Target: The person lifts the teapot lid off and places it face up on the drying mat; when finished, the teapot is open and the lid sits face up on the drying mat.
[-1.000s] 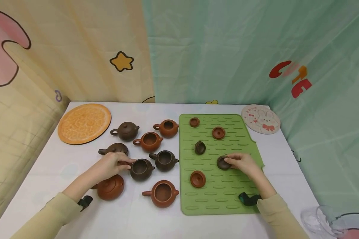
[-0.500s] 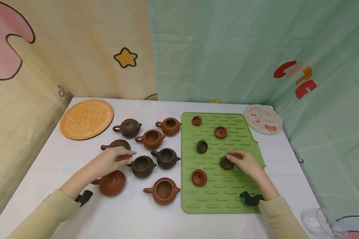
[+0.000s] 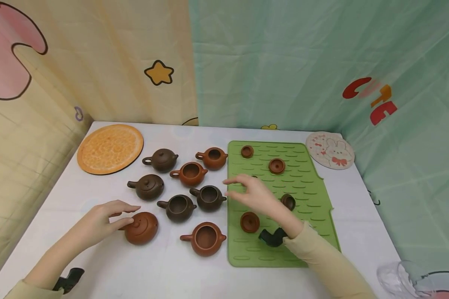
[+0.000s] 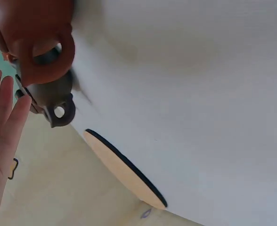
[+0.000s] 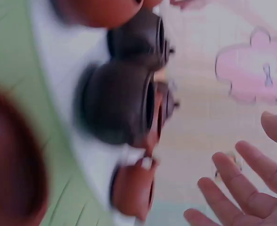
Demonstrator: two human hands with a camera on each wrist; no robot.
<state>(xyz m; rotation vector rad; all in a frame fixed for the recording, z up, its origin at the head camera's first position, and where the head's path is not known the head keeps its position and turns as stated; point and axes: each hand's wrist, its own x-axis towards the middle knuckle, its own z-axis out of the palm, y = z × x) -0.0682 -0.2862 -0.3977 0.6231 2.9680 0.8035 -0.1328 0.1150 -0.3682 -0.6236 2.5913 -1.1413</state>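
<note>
My left hand hovers beside a reddish lidded teapot, fingers extended and thumb near the lid's knob; whether it touches cannot be told. In the left wrist view that teapot's handle stands apart from the fingers. Over the green mat my right hand is spread, holding nothing, its fingertips near a lidless dark teapot. A second lidless dark teapot stands to its left. One dark lid lies tilted behind the right wrist; another is mostly hidden by the hand.
Lidless reddish teapots stand front and back of the group. Two dark lidded teapots are at left. Reddish lids lie on the mat. An orange-slice mat, a rabbit mat and a clear container lie around.
The left hand has let go of the dark teapot's handle and moved left and nearer. The right hand has released the dark lid and moved left across the mat.
</note>
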